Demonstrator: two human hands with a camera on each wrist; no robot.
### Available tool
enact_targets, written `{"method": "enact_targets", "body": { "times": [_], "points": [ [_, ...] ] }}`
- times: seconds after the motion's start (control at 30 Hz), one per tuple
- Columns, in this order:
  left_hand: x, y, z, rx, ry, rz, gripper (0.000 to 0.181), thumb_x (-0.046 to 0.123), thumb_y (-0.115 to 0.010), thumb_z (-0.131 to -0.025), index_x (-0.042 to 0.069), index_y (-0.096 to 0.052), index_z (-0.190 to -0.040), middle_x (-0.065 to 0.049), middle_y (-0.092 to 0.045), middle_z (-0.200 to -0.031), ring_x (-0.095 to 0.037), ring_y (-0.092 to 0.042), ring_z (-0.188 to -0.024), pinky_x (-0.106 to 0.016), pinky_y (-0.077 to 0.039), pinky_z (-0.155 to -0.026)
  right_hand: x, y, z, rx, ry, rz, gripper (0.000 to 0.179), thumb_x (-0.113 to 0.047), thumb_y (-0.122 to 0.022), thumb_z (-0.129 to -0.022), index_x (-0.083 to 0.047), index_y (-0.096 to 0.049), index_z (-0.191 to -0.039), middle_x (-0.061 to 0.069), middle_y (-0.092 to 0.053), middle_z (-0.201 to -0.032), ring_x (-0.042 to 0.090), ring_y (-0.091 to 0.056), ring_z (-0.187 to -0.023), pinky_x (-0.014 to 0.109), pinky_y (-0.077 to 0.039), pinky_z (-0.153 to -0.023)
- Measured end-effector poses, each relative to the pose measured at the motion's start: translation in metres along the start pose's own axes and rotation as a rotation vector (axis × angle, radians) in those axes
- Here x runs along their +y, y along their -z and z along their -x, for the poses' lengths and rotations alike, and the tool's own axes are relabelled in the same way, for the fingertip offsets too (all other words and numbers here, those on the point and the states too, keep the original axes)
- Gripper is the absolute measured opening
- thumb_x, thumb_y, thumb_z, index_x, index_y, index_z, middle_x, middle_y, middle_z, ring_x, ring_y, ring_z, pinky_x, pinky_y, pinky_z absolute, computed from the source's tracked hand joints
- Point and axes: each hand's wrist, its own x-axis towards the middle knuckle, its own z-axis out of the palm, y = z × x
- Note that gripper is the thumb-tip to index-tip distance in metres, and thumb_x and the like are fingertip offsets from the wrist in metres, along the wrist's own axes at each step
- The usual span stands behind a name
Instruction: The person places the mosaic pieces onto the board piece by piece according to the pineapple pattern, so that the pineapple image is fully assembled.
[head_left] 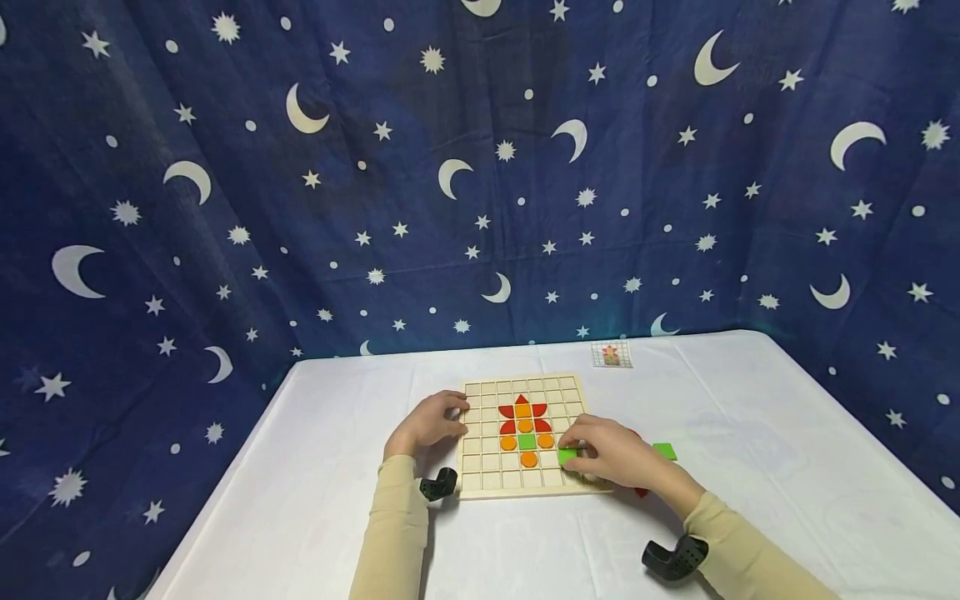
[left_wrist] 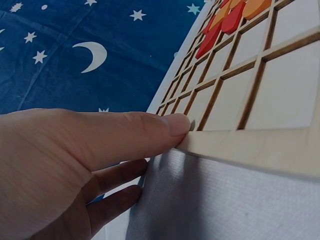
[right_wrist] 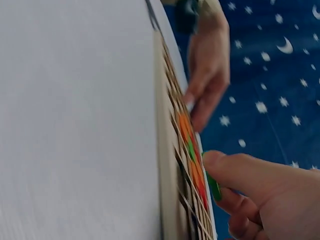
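A wooden grid board (head_left: 480, 483) lies on the table, with red, orange and green pieces set in its middle cells. At the board's left edge, my left hand (head_left: 432, 418) rests its thumb and fingertips along the rim. In the left wrist view the straight thumb (left_wrist: 172, 125) lies on the rim. Over the board's right part, my right hand (head_left: 618, 450) pinches a green square tile (head_left: 567, 456). That tile (right_wrist: 214, 186) shows between thumb and fingers in the right wrist view. A green square (head_left: 525, 442) sits in the grid among orange round pieces (head_left: 528, 459).
Right of the board lies another green tile (head_left: 664, 451). Red pieces (head_left: 641, 492) are partly hidden by my right hand. A small card (head_left: 611, 354) with a printed grid picture lies at the table's back. Behind the white table (head_left: 337, 417) hangs a blue star-and-moon cloth (head_left: 420, 125).
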Motion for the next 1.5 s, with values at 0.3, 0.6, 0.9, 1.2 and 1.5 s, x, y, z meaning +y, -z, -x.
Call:
{"method": "enact_targets", "body": {
  "times": [0.3,0.6,0.9,1.2,1.5],
  "points": [
    [0.001,0.0,0.002,-0.001,0.003,0.017,0.041,0.01,-0.075,-0.083,0.0,-0.066,-0.122,-0.013,-0.054,-0.139,-0.035,-0.043,-0.135,-0.047,-0.032,-0.114,-0.013,-0.017,-0.015,0.03,0.023,0.083,0.021,-0.025,-0.078,-0.083,-0.015,-0.072,-0.1,-0.009,-0.059,-0.092,0.004,-0.049,-0.076,0.025,-0.048,-0.07],
    [0.0,0.0,0.0,-0.006,0.004,0.004,0.041,0.01,-0.075,-0.083,0.001,-0.066,-0.122,-0.013,-0.054,-0.139,-0.035,-0.043,-0.135,-0.047,-0.032,-0.114,-0.015,-0.021,-0.017,0.036,0.002,0.08,0.019,-0.022,-0.074,-0.085,-0.013,-0.073,-0.102,-0.007,-0.061,-0.094,0.006,-0.053,-0.08,0.029,-0.052,-0.074],
    [0.0,0.0,-0.001,-0.006,0.006,-0.005,0.041,0.01,-0.075,-0.083,0.001,-0.066,-0.122,-0.013,-0.054,-0.139,-0.034,-0.043,-0.134,-0.047,-0.032,-0.114,-0.013,-0.022,-0.017,0.029,0.004,0.064,0.014,-0.021,-0.073,-0.087,-0.016,-0.073,-0.1,-0.008,-0.061,-0.095,0.005,-0.053,-0.081,0.029,-0.052,-0.075],
    [0.0,0.0,0.0,-0.005,0.005,0.002,0.041,0.011,-0.075,-0.084,0.0,-0.066,-0.122,-0.013,-0.054,-0.139,-0.034,-0.043,-0.135,-0.047,-0.032,-0.115,-0.013,-0.022,-0.018,0.017,0.006,0.054,0.013,-0.02,-0.073,-0.086,-0.017,-0.072,-0.099,-0.009,-0.06,-0.094,0.003,-0.051,-0.079,0.026,-0.05,-0.072],
    [0.0,0.0,0.0,-0.003,0.018,0.014,0.041,0.011,-0.076,-0.083,0.001,-0.066,-0.122,-0.012,-0.054,-0.139,-0.034,-0.043,-0.135,-0.047,-0.032,-0.115,-0.013,-0.024,-0.018,0.02,-0.005,0.05,0.014,-0.019,-0.074,-0.086,-0.016,-0.073,-0.1,-0.009,-0.06,-0.095,0.004,-0.051,-0.08,0.027,-0.051,-0.074]
  ]
}}
